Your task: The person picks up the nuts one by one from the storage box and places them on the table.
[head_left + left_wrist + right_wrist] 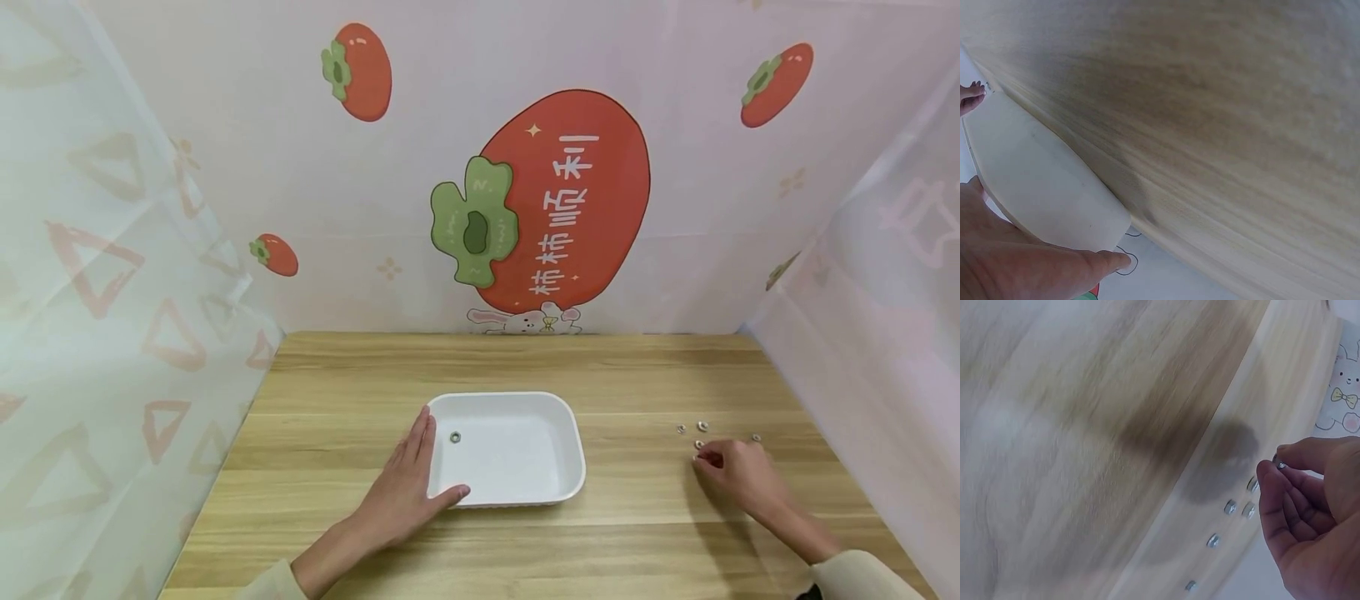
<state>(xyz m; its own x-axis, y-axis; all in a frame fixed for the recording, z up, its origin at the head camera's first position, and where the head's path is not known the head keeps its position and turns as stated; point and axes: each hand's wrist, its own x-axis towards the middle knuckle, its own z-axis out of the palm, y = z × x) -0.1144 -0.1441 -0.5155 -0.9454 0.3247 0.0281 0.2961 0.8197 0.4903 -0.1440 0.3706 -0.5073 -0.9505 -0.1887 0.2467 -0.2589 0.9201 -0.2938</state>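
My left hand (401, 492) rests against the left end of a white rectangular tray (567, 483), fingers straight along its left rim and thumb over the front rim. One metal nut (455, 437) lies inside the tray, towards its left side. To the right, my right hand (738, 475) is low over the table, beside several loose nuts (702, 426). In the right wrist view, its thumb and index finger pinch a small metal nut (1278, 462) between their tips. More nuts (1212, 540) lie scattered on the wood near that hand.
The wood-grain table (630, 542) carries the tray near its middle. A printed cloth backdrop (405, 200) with persimmons stands along the back edge, and pale cloth sides (862, 333) flank the table left and right.
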